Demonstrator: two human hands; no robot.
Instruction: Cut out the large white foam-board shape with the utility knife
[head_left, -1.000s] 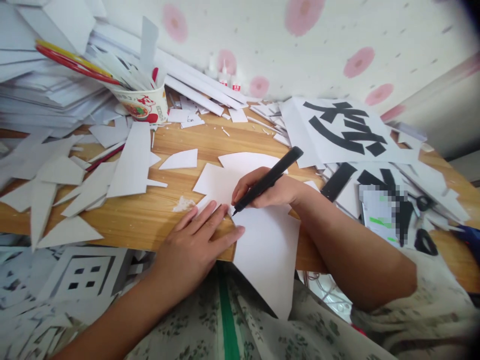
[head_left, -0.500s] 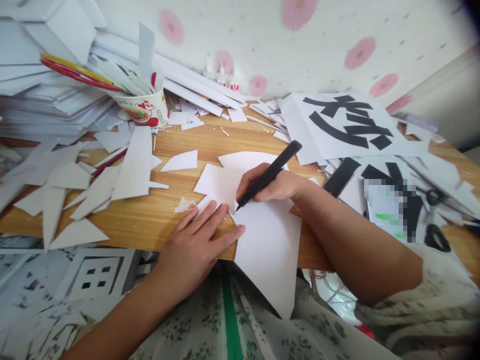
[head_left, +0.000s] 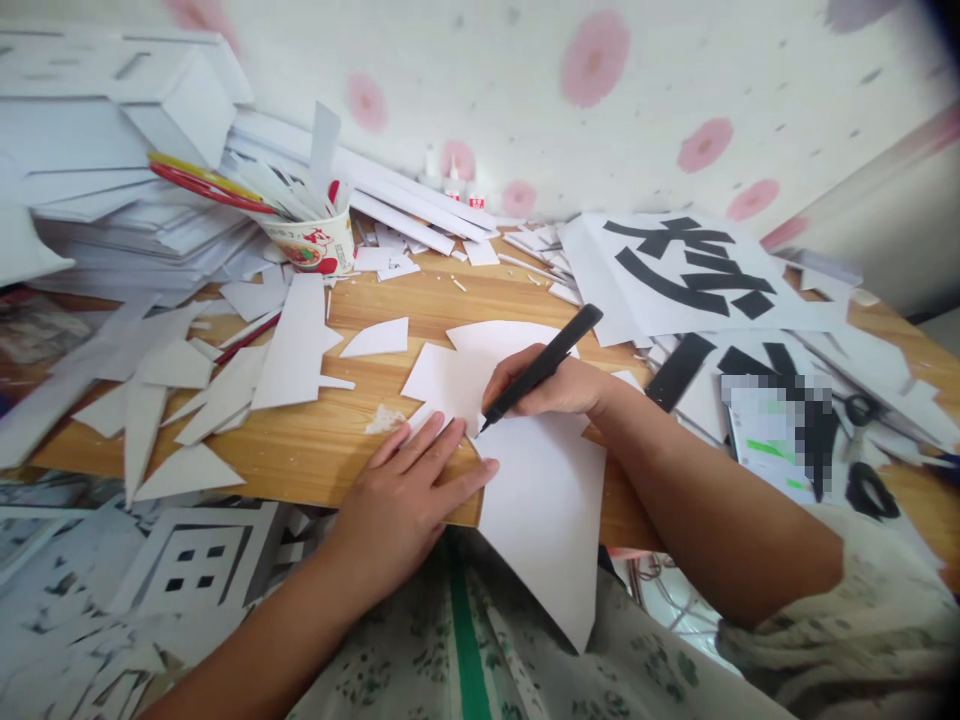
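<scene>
- right hand (head_left: 551,390) is closed around a black pen (head_left: 541,365), fingers pinching its lower part; the tip touches a white paper sheet (head_left: 544,500).
- left hand (head_left: 409,490) lies flat with fingers spread, pressing the left edge of the same sheet on the wooden table (head_left: 300,450).
- the sheet is at the near edge of the table and hangs over it toward the person.
- white paper scraps (head_left: 187,380) lie on the left side.
- a paper cup (head_left: 315,245) stands far left, with sticks in it.
- a sheet with big black strokes (head_left: 690,265) lies far right.
</scene>
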